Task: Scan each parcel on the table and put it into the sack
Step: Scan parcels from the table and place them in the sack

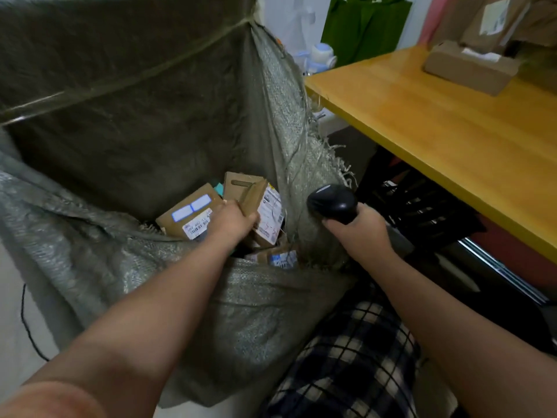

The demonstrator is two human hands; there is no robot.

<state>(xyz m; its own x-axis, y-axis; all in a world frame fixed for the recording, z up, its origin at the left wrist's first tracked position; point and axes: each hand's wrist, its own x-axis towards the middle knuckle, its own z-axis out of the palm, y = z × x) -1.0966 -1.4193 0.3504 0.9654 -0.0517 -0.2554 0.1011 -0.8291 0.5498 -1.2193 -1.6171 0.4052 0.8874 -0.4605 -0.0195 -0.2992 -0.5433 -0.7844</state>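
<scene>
Cardboard parcel (265, 212) gripped by left hand (233, 220) inside sack (90, 251). Right hand (358, 233) holds scanner (331, 203) beside the sack's rim.

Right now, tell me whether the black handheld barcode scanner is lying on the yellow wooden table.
No, the right hand grips the black handheld barcode scanner beside the grey woven sack, off the yellow wooden table.

Parcel-sorting room: woven sack (90, 251), labelled cartons (190, 214), handheld scanner (333, 203).
</scene>
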